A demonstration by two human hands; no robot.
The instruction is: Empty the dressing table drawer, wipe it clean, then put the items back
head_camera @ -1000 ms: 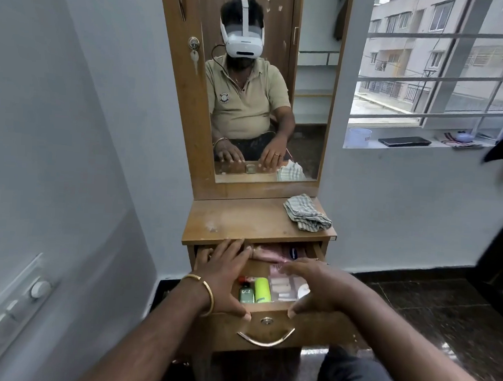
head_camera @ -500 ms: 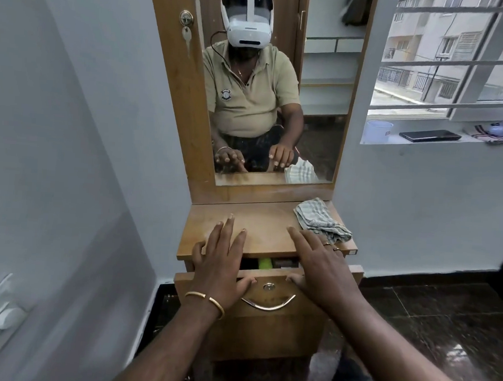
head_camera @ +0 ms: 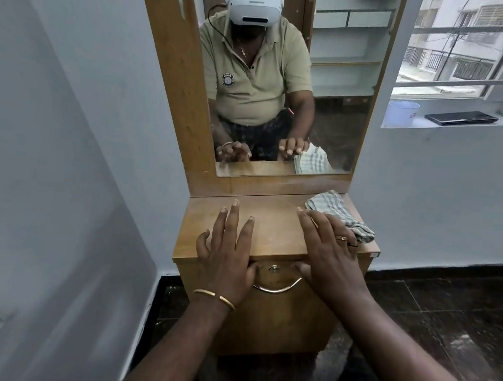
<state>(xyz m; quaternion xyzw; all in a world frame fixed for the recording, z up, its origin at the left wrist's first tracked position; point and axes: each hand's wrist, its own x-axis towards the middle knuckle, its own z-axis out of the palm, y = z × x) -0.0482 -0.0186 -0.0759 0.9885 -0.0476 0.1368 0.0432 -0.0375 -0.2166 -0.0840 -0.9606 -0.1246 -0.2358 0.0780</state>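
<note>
While hands cover drawer [head_camera: 279, 281], cloth [head_camera: 336, 212] sits beside right hand [head_camera: 327, 252].

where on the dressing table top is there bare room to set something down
Bare wood on the tabletop lies between the left hand and right hand, back to the mirror base. The right end is crowded by the checked cloth.

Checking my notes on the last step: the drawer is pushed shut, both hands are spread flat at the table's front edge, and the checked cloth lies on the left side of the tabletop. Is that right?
Not quite: in the head view the checked cloth lies on the right side of the tabletop, beside the right hand. The rest holds: the drawer is shut, and the left hand is spread flat too.
</note>
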